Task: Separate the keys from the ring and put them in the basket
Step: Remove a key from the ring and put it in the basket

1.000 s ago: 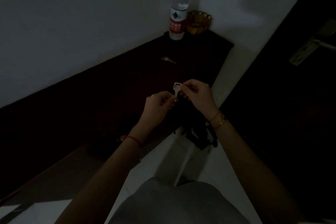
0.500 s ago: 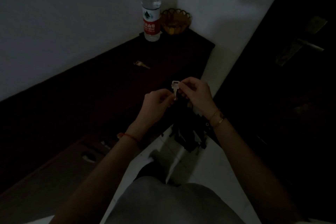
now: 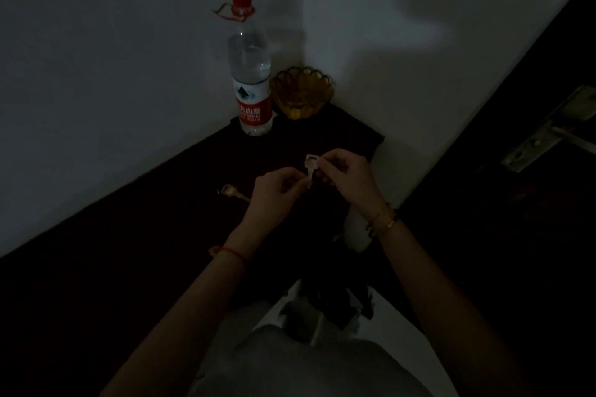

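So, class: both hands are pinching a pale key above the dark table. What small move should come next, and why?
Probably keep working the pale key off its ring: the left hand and right hand both pinch it, and the ring itself is too dark to see. Only then carry it to the amber basket in the corner beside the bottle. Another key already lies loose on the table.

A single wide-angle view from the person's head looks forward and steeply down along both forearms. The hands (image 3: 317, 182) sit close, near the middle. The dark table (image 3: 129, 267) runs from near left to the far corner, where a bottle (image 3: 251, 74) stands. A door handle (image 3: 548, 135) shows at far right.
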A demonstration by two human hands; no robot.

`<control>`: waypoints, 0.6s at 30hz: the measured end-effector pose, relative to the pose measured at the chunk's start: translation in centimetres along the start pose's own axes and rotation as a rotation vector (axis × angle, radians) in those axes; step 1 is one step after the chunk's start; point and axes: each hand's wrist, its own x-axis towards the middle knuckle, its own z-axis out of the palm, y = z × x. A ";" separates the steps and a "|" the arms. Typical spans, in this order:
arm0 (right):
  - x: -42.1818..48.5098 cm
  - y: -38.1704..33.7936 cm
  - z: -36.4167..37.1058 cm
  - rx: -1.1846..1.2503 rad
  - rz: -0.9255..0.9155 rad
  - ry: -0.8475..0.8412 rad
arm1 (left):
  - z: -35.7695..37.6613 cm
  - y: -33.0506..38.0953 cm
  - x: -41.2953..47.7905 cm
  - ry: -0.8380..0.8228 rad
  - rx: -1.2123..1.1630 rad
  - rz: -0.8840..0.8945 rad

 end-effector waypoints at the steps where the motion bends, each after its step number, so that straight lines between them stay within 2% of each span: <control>1: 1.3 0.0 0.0 -0.005 0.000 0.009 | -0.2 -0.1 1.3 -0.001 -0.004 0.003; 12: 11.1 1.3 0.0 -0.032 0.074 0.050 | -0.4 -1.5 11.5 -0.004 -0.019 -0.024; 18: 17.9 1.0 -0.5 -0.061 0.050 0.036 | 0.0 -1.2 17.1 0.121 -0.006 -0.039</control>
